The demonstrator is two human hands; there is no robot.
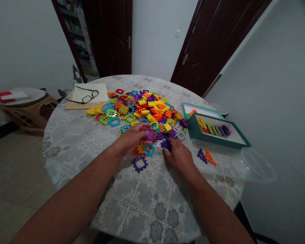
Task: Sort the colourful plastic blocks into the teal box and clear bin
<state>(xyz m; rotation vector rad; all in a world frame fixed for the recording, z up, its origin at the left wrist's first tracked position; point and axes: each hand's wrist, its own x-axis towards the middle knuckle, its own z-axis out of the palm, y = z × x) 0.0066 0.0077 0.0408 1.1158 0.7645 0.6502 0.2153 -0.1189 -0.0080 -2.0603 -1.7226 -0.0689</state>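
Note:
A heap of colourful plastic building pieces [152, 108] covers the middle of the round table. At its near edge, my left hand [133, 137] is closed on a light purple square piece [149, 135], thumb and fingers around its sides. My right hand [179, 152] grips a dark purple piece [166, 145], partly hidden behind the fingers. Between the hands lies a white lattice piece [159, 143]. Close to my left hand are a blue square frame [149, 150] and, nearer me, a dark purple square frame [140, 164].
On the right, a green box [218, 142] holds a row of joined coloured pieces [213, 128], with its lid [203, 109] behind. Purple [202, 156] and orange [210, 158] pieces lie before it, near a clear plastic container [256, 166]. Glasses [87, 96] rest on paper at left.

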